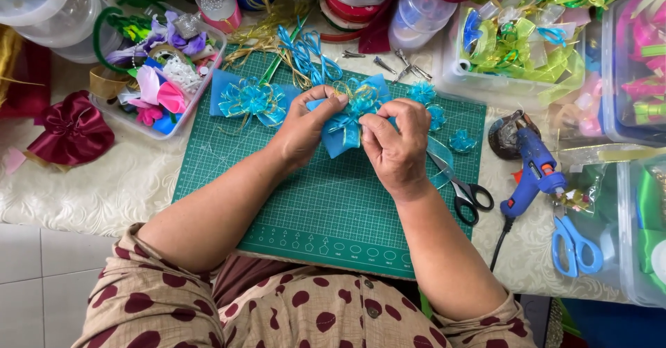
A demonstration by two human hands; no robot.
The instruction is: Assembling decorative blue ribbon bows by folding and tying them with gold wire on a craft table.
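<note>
Head view — both hands are pinching one blue ribbon bow (pixel 345 127) above the green cutting mat (pixel 312 202), left hand (pixel 303 127) closing on its left wing, right hand (pixel 395 143) gripping its knot, the bow's long axis running left-right between them.

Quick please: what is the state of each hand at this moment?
Left hand: closed, pinching the blue ribbon bow over the green cutting mat.
Right hand: closed, grip on the same bow from the other side.
</note>
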